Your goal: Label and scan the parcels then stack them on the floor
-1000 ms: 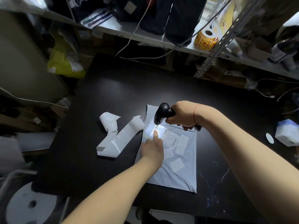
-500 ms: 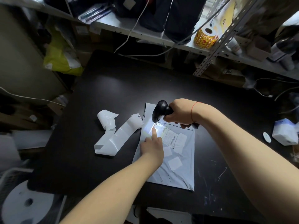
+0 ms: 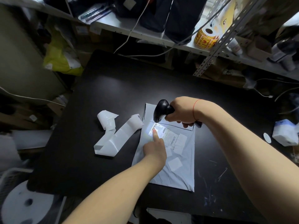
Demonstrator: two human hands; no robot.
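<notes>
A flat grey mailer parcel (image 3: pixel 176 175) lies on the black table (image 3: pixel 105 97). A white shipping label (image 3: pixel 168 136) with barcodes is stuck on its upper part. My right hand (image 3: pixel 182 113) grips a black handheld scanner (image 3: pixel 161 109) just above the label, and its light falls on the label's left end. My left hand (image 3: pixel 155 149) rests on the parcel with the index finger stretched out onto the lit barcode and the other fingers curled in.
A loose strip of white label backing (image 3: pixel 113 136) curls on the table left of the parcel. A white wrapped packet (image 3: pixel 286 135) sits at the right edge. Metal shelving behind holds a yellow sticker roll (image 3: pixel 206 38), cables and dark bags. A white reel (image 3: pixel 27 206) lies lower left.
Both hands stay in the same pose over the label. The view has shifted a little; the scanner light still falls on the barcode by my fingertip.
</notes>
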